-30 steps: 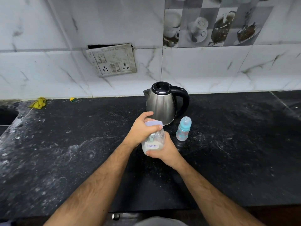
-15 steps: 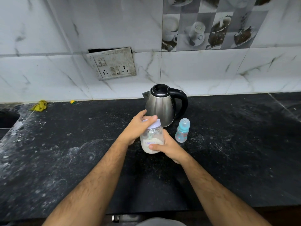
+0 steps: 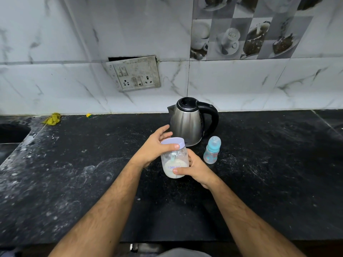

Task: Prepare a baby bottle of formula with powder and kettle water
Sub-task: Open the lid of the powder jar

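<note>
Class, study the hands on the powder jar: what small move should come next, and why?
Probably twist the lid off. The left hand grips that lid, the right hand holds the jar steady, and the lid looks seated, so the powder inside cannot be reached yet.

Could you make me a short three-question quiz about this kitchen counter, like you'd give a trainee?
1. True or false: the baby bottle lies on its side.
2. The left hand grips the jar's: A) label B) lid C) base
3. Fill in: the kettle handle points to the ___ of the picture.

Key: 1 false, it stands upright. 2 B, the lid; the right hand holds the powder jar body. 3 right.
</note>
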